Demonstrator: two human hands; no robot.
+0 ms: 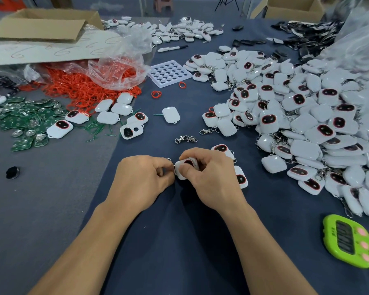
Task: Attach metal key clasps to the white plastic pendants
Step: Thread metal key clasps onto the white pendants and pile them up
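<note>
Clasp [169,160] and pendant [187,165] half-hidden in hands [142,177] [210,177]

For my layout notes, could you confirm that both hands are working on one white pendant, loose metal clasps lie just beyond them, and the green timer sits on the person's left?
Not quite: the head view shows the green timer on the person's right. The rest stands: the left hand, pinching a clasp, and right hand work on one white pendant, with loose metal clasps just beyond them.
</note>
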